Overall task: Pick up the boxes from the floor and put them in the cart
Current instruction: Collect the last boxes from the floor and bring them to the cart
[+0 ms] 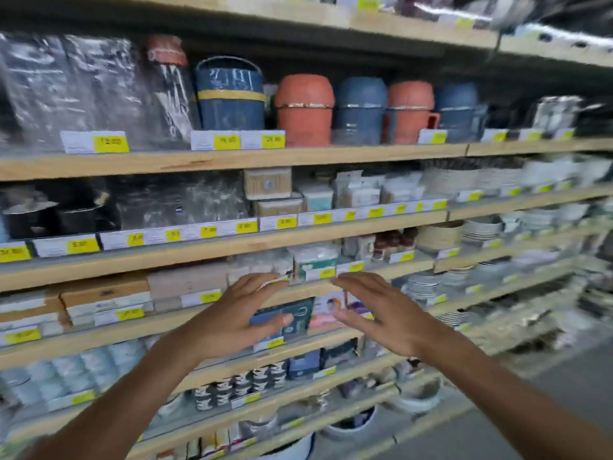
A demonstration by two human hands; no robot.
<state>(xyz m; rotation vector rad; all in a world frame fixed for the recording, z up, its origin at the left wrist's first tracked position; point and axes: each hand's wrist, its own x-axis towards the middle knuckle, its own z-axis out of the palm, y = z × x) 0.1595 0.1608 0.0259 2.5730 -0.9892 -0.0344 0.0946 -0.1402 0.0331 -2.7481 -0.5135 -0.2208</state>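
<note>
Two empty hands, left (232, 322) and right (384, 315), hover open-palmed before store shelves (232, 161), with no floor boxes or cart in view; such cartons would likely be light and stiff, best gripped by opposite sides

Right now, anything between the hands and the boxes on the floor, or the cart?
Cannot tell: neither floor boxes nor a cart are in view. Both the left hand and the right hand are open and empty, raised in front of the store shelves. Only a strip of bare floor shows at right.
</note>
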